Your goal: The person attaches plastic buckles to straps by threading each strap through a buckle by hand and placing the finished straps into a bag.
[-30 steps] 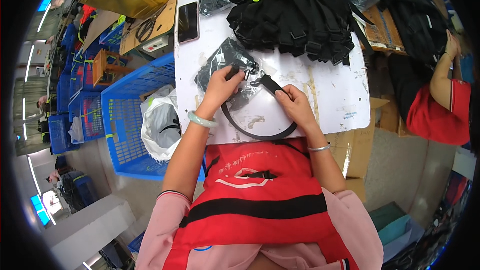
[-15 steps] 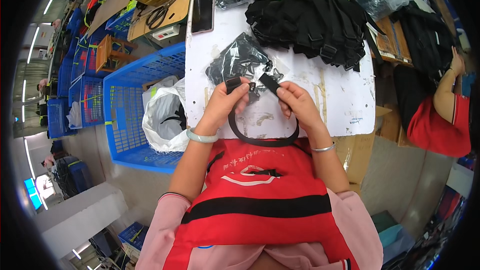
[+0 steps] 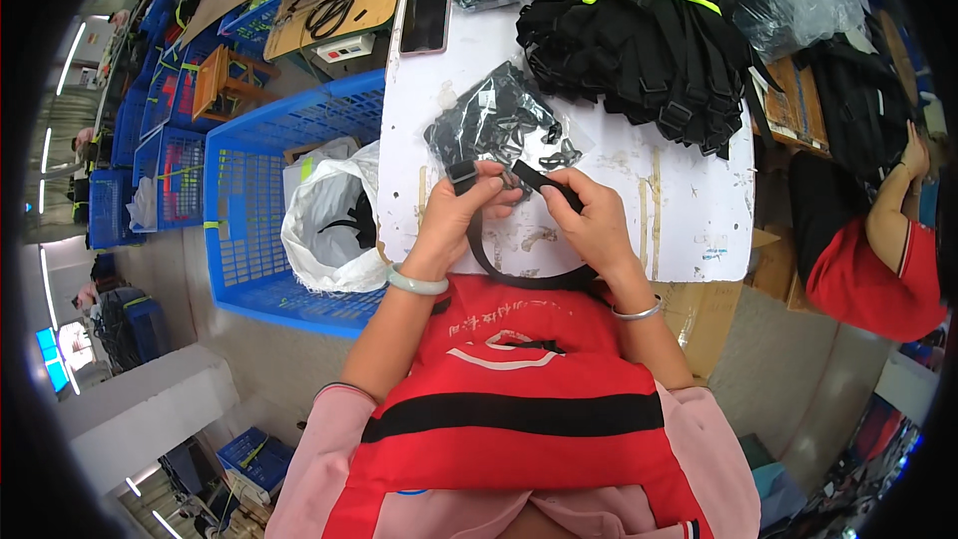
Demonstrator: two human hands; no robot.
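Note:
A black webbing strap (image 3: 529, 279) loops down toward my chest above the white table (image 3: 679, 210). My left hand (image 3: 461, 212) grips one end of it with a small black buckle (image 3: 462, 173) at the fingertips. My right hand (image 3: 589, 215) pinches the other strap end (image 3: 534, 178) close beside it. Just beyond my hands lies a clear plastic bag of black buckles (image 3: 499, 120).
A big bundle of black straps tied with a yellow-green band (image 3: 639, 30) fills the far table. A phone (image 3: 426, 15) lies at the far left. A blue crate (image 3: 249, 200) with a white bag (image 3: 324, 220) stands at my left. Another person in red (image 3: 878, 250) sits at right.
My hands have drawn closer together and nearer to me, bringing the two strap ends together; the loop now hangs shorter below them.

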